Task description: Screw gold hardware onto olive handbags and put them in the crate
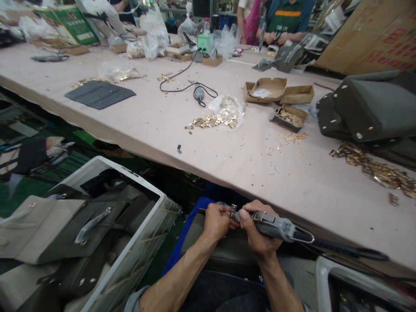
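My right hand [261,229] is wrapped round a grey electric screwdriver [276,226], its tip pointing left and its cord trailing off to the right. At the tip stands a small gold metal fitting [233,211]. My left hand [217,222] is closed beside that fitting, fingers pinched at the edge of a dark olive handbag [224,255] lying on my lap. Exactly what the left fingertips grip is partly hidden. Something plastic-wrapped, perhaps the bag's handle, shows just behind the left fingers.
A long table [146,125] runs ahead, with gold fittings [224,115], a box of small screws [289,118], a second screwdriver [199,93] and olive bags [367,108]. A white crate [156,208] of handbags stands left. Co-workers [286,21] are across the table.
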Demonstrator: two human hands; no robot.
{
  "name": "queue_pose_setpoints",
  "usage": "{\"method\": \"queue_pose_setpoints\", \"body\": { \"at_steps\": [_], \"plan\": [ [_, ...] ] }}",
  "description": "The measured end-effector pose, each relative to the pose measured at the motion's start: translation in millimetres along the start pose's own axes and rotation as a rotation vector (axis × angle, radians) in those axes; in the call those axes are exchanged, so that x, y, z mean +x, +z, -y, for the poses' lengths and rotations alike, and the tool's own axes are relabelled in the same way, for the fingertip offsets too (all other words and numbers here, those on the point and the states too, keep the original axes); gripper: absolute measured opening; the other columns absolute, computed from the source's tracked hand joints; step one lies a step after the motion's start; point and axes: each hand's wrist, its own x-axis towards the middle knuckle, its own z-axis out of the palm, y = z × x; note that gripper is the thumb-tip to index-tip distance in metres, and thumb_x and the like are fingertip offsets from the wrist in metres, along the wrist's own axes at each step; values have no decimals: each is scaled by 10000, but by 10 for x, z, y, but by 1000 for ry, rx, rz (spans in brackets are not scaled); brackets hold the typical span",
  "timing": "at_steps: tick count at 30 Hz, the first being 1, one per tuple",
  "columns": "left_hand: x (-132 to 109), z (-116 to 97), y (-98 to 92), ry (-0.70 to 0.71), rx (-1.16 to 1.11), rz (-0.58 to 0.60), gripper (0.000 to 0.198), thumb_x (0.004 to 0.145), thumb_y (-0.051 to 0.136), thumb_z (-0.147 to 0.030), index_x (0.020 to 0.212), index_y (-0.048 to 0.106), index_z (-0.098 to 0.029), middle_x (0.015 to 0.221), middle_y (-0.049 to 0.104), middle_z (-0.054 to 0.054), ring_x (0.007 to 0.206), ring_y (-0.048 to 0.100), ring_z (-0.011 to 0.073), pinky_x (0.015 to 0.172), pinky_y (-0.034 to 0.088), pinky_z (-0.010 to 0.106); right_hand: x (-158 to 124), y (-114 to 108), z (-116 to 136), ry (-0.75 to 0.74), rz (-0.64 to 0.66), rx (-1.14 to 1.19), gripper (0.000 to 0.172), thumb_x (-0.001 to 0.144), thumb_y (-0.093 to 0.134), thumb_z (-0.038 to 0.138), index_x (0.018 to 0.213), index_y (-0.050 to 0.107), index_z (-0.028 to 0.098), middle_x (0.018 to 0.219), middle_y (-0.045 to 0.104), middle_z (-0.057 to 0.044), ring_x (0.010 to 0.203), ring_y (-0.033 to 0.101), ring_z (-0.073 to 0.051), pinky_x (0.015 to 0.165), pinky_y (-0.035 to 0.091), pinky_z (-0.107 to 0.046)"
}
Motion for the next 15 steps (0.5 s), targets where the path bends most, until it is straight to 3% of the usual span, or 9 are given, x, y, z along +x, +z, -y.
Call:
{"method": "queue_pose_setpoints", "body": {
  "at_steps": [3,6,12,15],
  "plan": [
    [-16,14,-33,29,24,-15,160,733,657,-174,779,788,-93,655,733,89,624,700,218,550,527,247,4,0,74,-240,221,-132,165,804,759,132,925,746,245,783,710,-5,662,649,-179,625,545,-337],
    [-32,9,-48,69,53,-14,134,702,699,-224,664,755,-108,601,695,69,617,665,220,528,474,243,10,39,102,-319,285,-68,267,787,739,95,995,737,262,780,721,2,645,664,-187,620,561,-340],
    [-28,-72,-36,178,119,23,208,668,660,-184,468,632,-136,482,598,28,491,503,153,465,300,257,61,52,64,-275,376,26,250,687,793,144,907,739,251,724,703,-2,562,614,-183,572,521,-332],
    [-77,-95,-4,167,130,52,193,658,673,-158,472,627,-140,507,618,32,532,545,169,473,342,251,109,-70,180,-147,471,54,226,674,823,180,867,746,270,685,672,20,546,574,-171,543,493,-318]
  ]
}}
